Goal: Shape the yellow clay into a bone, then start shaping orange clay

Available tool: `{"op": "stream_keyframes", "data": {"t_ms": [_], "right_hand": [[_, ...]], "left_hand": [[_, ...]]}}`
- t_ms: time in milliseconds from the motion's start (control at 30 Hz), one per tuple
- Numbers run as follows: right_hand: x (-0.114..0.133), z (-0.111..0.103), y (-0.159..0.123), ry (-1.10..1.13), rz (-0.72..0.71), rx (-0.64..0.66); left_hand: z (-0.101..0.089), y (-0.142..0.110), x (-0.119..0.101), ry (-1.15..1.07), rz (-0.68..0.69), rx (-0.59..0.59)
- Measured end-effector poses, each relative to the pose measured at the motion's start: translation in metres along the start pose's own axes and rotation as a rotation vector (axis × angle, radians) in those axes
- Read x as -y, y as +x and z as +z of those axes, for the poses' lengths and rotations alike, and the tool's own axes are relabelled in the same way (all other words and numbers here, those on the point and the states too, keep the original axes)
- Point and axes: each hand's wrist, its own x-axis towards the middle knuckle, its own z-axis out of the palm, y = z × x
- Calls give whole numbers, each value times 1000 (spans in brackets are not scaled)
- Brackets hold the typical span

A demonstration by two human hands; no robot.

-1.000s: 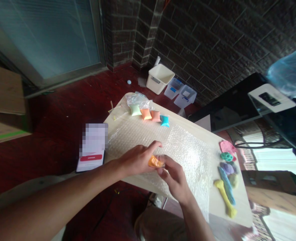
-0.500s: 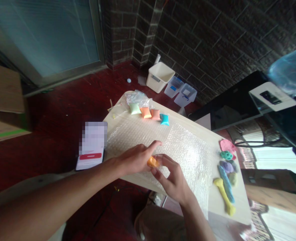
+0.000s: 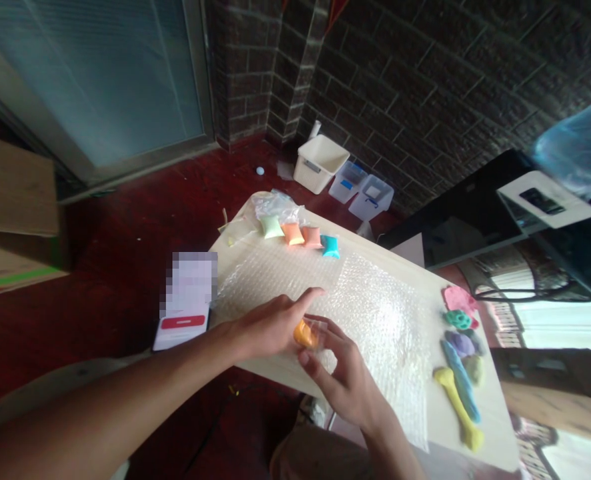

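Dark brick wall point(image 3: 425, 100) and red floor point(image 3: 125, 220) surround a pale worktop point(image 3: 495, 433), partly covered by bubble wrap point(image 3: 370, 333). Orange clay packet point(image 3: 304, 333), in clear film, is held between the two hands above the near part of the wrap. Right hand point(image 3: 350, 380): grip closed on the packet, thumb and forefinger at its film. Left hand point(image 3: 270, 327): thumb raised, palm side against the packet; the other fingers are largely hidden, so the closure of this grip cannot be told. Along the far edge, a row of four filled pouches: pale green point(image 3: 271, 227), orange-and-yellow point(image 3: 292, 234), salmon point(image 3: 312, 237) and turquoise point(image 3: 330, 247). At the right end, shaped pieces include a pink piece point(image 3: 458, 299), a blue bar point(image 3: 463, 381) and a yellow bone-shaped piece point(image 3: 459, 408). Probable faults: uneven pulling could split the thin film abruptly and let the soft contents drop; hard pinching could deform them or smear them on the fingers. Slick film might also slip from the right fingertips, particularly if the left gives little support. Loose wrap could shift should a forearm drag across it.
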Motion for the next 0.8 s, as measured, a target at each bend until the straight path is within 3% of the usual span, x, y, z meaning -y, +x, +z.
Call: {"op": "stream_keyframes", "data": {"t_ms": [100, 267, 333, 533, 800], "right_hand": [[1, 2, 2, 56, -19, -61], [-12, 8, 0, 457, 6, -88], [-16, 9, -2, 513, 15, -100], [-17, 6, 1, 235, 29, -121], [-26, 18, -1, 112, -45, -406]], "left_hand": [[3, 1, -1, -6, 31, -3], [4, 9, -4, -101, 83, -81], [4, 11, -4, -138, 96, -67], [4, 8, 3, -197, 88, -45], [3, 5, -1, -186, 75, -23]]}}
